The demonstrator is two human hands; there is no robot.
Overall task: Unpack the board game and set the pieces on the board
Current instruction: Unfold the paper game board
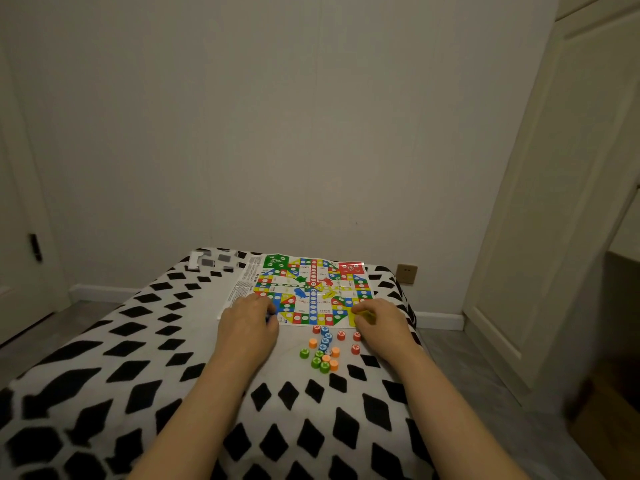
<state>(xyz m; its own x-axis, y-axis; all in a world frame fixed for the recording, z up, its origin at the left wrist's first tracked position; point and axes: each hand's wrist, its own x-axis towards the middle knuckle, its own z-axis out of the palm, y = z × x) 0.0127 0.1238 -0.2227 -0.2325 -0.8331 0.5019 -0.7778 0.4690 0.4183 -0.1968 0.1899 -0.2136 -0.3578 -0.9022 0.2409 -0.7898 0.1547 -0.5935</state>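
Paper board (313,289) flat on blanket (104,358); left hand (247,323) pinching blue piece (270,317), right hand (379,322) pinching yellow piece (367,317) — likely bound for matching corners — loose pieces (325,348) within reach.

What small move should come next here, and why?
Probably set down the pieces already in hand: the left hand seems to pinch a blue piece at the board's near left corner, and the right hand holds a yellow piece at the near right corner. No pieces visibly stand on the board, while a loose pile waits between the hands.
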